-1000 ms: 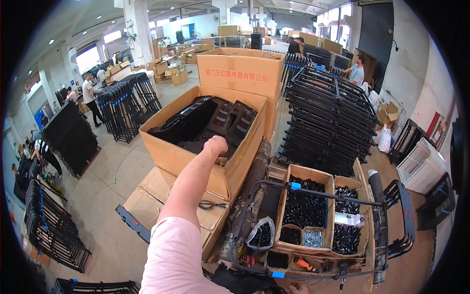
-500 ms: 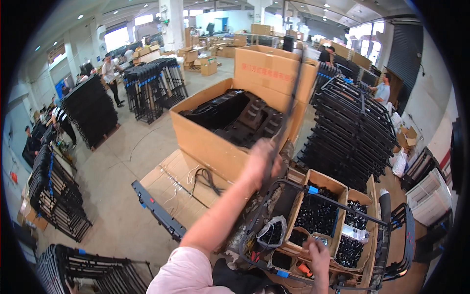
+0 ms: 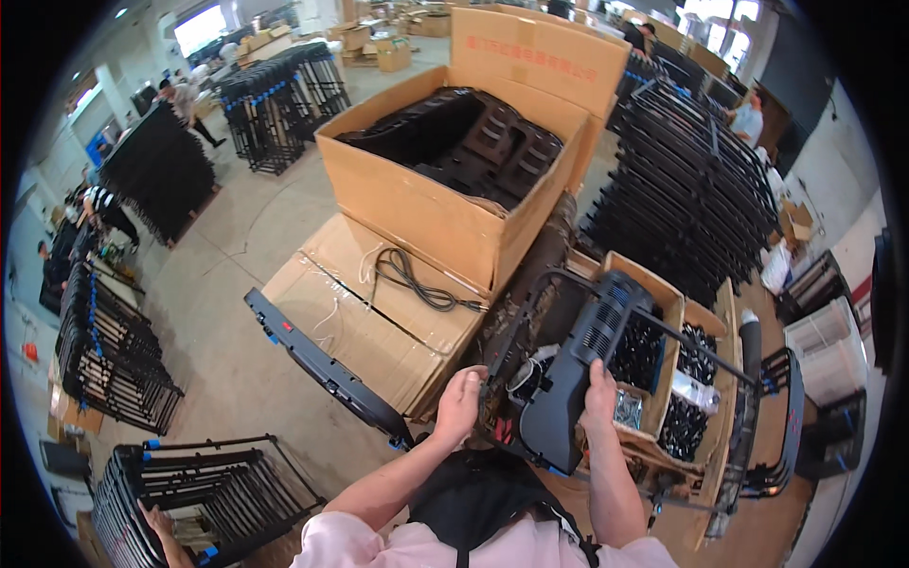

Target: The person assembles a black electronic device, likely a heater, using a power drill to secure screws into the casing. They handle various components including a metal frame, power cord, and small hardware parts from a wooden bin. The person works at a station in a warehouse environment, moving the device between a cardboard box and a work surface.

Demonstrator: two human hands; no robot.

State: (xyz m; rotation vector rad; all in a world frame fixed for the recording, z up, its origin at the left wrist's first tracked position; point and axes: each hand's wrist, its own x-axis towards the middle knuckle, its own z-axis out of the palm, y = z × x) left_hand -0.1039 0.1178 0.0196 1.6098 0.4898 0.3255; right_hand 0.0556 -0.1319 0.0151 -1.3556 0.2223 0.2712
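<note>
A dark vented plastic cover (image 3: 578,379) lies slanted across a black tubular frame (image 3: 526,308), over the parts boxes. My right hand (image 3: 598,398) is closed on the cover's right edge, fingers partly hidden. To the left, my left hand (image 3: 460,407) is curled at the frame's left tube, apart from the cover. Behind the cover are cardboard bins of small black parts (image 3: 640,352), and a tray of small metal pieces (image 3: 629,407) sits beside my right hand.
A large carton (image 3: 417,185) of dark plastic covers stands ahead. A closed carton (image 3: 379,327) bears a coiled black cable (image 3: 412,284). Stacked black frames (image 3: 682,185) stand far right. At lower left, another person's hand (image 3: 159,523) touches more frames (image 3: 204,483).
The dark cover, held up edge-on by my left hand before, now lies on the frame. My left hand has come down and back; my right has moved from the bins onto the cover.
</note>
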